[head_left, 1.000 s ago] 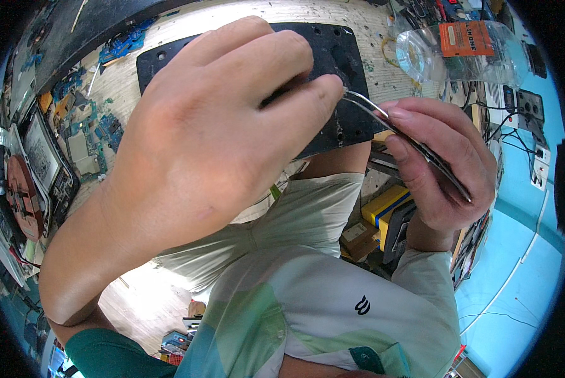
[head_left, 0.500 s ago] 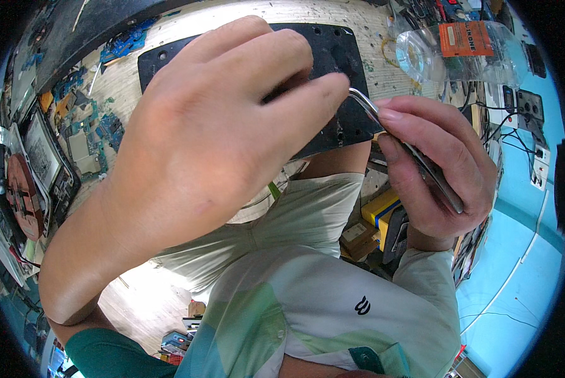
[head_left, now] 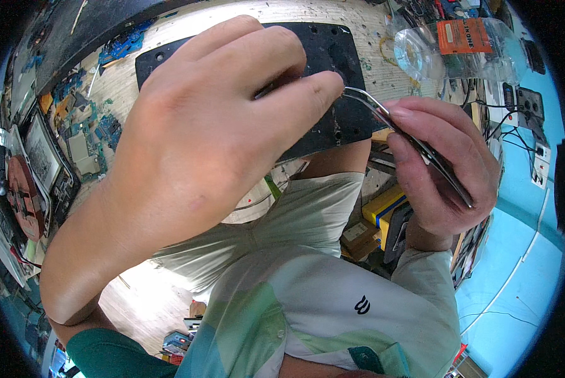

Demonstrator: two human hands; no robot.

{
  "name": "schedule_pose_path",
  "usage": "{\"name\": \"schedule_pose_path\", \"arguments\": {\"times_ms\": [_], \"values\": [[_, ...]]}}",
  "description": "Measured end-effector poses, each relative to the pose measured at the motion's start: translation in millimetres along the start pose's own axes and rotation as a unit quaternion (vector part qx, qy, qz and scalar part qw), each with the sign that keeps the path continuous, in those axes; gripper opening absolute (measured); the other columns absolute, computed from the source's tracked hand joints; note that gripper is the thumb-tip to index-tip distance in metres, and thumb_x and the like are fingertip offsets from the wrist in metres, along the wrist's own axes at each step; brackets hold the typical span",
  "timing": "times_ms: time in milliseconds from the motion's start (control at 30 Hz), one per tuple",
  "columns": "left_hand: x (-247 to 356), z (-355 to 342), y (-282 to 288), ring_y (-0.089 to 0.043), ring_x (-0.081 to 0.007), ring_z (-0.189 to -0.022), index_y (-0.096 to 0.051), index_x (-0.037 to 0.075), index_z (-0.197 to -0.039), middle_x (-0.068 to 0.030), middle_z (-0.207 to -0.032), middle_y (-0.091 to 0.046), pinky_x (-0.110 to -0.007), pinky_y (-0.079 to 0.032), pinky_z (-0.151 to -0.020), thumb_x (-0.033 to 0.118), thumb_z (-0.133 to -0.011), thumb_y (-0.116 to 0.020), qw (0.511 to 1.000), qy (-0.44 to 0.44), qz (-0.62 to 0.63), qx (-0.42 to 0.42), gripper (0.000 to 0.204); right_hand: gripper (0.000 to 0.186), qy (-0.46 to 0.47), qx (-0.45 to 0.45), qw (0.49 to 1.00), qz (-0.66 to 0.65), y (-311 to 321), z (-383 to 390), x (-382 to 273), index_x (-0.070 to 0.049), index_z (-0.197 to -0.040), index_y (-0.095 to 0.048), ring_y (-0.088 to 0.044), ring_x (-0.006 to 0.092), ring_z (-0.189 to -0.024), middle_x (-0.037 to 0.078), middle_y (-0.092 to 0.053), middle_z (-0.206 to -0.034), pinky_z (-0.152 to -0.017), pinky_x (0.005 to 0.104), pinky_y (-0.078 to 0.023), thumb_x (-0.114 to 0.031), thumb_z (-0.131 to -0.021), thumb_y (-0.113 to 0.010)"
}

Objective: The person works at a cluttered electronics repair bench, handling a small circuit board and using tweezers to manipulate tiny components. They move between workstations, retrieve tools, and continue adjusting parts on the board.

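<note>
In my right hand is a pair of metal tweezers with bent ends, pinched between thumb and fingers. The tips reach the end of the index finger of my left hand, and a slim gap shows between the two arms. My left hand is closed over a dark flat plate with holes along its edges. Its fingers curl inward, so whatever lies in them is hidden from view.
Loose circuit boards and a blue board lie at the left and far left. An opened device leans there too. At the far right is a clear plastic package; power sockets and cables are beyond my right hand.
My right hand has shifted slightly right, and the tweezers' arms have spread apart. My left hand has moved a little left, along with the plate.
</note>
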State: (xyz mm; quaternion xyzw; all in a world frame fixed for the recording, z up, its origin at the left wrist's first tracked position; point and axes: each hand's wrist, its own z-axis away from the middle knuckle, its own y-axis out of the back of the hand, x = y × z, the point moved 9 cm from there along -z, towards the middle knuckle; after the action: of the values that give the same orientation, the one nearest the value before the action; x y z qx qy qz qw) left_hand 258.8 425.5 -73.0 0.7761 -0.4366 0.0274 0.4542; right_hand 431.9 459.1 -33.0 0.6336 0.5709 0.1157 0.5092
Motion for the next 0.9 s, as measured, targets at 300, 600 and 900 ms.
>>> {"name": "schedule_pose_path", "arguments": {"times_ms": [300, 600, 900], "values": [[-0.8, 0.1, -0.1, -0.067, -0.0299, -0.084, -0.079, 0.001, -0.122, -0.0138, -0.095, -0.067, -0.038, -0.054, -0.073, -0.004, -0.078, -0.078, 1.000, -0.003, -0.002, 0.004, 0.043, 0.032, 0.036, -0.010, 0.999, 0.016, -5.1, -2.8, -4.0, 0.004, -0.113, -0.078, -0.079, 0.0317, -0.097, 0.023, -0.079, -0.107, -0.083, 0.0374, -0.064, 0.007, -0.082, -0.081], [-1.0, 0.5, 0.6, -0.068, -0.0301, -0.084, -0.079, 0.000, -0.121, -0.0139, -0.095, -0.068, -0.039, -0.054, -0.073, -0.006, -0.078, -0.079, 1.000, -0.001, -0.001, 0.013, 0.043, 0.031, 0.040, -0.030, 0.999, 0.018, -8.9, -4.5, -5.3, 0.003, -0.112, -0.079, -0.079, 0.0312, -0.099, 0.023, -0.079, -0.108, -0.085, 0.0363, -0.063, 0.007, -0.081, -0.081], [-0.9, 0.7, 2.6, -0.068, -0.0304, -0.085, -0.079, 0.000, -0.119, -0.0138, -0.096, -0.068, -0.039, -0.055, -0.074, -0.006, -0.077, -0.079, 1.000, 0.005, -0.001, 0.001, 0.043, 0.032, 0.004, 0.006, 1.000, -0.004, -1.8, -5.4, -3.5, 0.004, -0.111, -0.079, -0.079, 0.0318, -0.099, 0.023, -0.079, -0.107, -0.086, 0.0366, -0.062, 0.008, -0.079, -0.081]]}}
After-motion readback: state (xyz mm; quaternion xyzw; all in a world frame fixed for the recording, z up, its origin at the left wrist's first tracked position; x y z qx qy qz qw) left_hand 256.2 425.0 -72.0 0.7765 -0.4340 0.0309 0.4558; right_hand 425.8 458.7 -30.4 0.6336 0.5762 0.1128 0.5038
